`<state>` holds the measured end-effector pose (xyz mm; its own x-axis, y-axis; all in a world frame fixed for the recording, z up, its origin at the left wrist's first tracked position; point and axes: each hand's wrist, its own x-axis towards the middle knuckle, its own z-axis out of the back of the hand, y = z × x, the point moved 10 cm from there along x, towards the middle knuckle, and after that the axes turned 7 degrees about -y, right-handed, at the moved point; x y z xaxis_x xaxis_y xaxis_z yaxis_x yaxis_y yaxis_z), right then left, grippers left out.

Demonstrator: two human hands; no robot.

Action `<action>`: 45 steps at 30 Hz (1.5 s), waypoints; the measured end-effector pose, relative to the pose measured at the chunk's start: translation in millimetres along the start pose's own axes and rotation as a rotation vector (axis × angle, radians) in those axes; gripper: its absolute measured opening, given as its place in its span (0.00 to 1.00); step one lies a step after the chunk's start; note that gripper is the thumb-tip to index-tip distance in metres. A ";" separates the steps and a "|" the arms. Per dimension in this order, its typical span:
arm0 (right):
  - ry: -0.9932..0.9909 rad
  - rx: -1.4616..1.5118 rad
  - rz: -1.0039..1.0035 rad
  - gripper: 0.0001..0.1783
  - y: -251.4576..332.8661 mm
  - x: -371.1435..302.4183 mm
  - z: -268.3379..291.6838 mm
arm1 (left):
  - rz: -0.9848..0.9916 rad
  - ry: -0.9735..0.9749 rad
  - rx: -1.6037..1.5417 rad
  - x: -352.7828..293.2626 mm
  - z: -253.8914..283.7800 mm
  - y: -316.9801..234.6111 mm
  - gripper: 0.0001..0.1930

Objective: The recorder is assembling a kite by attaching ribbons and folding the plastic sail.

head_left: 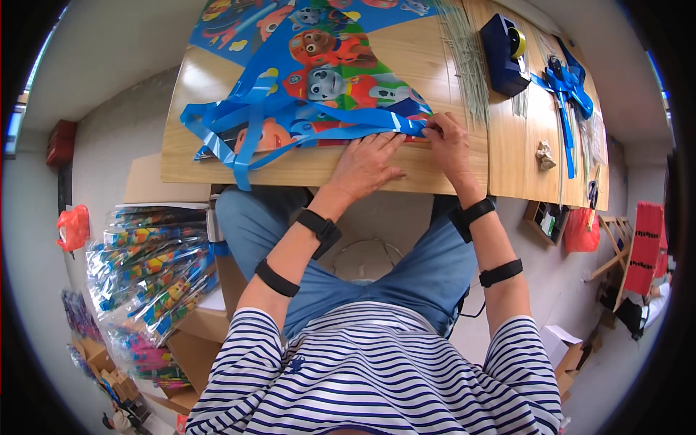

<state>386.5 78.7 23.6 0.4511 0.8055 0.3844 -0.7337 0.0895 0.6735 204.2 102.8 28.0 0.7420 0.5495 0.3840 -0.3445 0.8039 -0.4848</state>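
A colourful kite sail [330, 83] printed with cartoon puppies lies on the wooden table in front of me. Blue ribbons [348, 131] run along its near edge and loop out in a loose tangle at the left. Flat on that near edge rests my left hand [368, 167], fingers stretched over the ribbons and holding nothing. My right hand [449, 145] pinches the right-hand corner of the kite sail, where the ribbons come together. Its fingertips partly cover that corner, so how ribbon and sail meet there is hidden.
Thin pale rods [464, 61] lie beyond my right hand, beside a dark blue tape dispenser [502, 61]. Farther right are a blue ribbon bundle [571, 90] and scissors [593, 194]. Plastic-wrapped printed packs [156, 254] are piled at my left by cardboard boxes [206, 351].
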 end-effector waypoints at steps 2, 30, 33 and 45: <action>0.002 0.011 -0.030 0.08 -3.1 0.2 -0.5 | 0.062 0.045 -0.052 0.8 3.1 5.7 0.32; -0.050 0.083 -0.086 0.08 -12.2 -3.7 0.2 | 0.339 0.657 -0.268 94.3 -23.4 72.3 0.20; -0.044 0.090 -0.090 0.09 -11.0 -3.8 0.5 | 0.417 0.687 -0.350 86.0 -12.5 82.5 0.18; -0.008 0.131 -0.115 0.09 -9.5 -2.8 -0.6 | 0.592 0.657 -0.503 55.0 20.6 109.0 0.08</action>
<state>391.8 75.9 15.8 0.5328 0.7894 0.3049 -0.6045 0.1029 0.7899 195.6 225.4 12.6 0.7520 0.4731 -0.4591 -0.5895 0.1709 -0.7895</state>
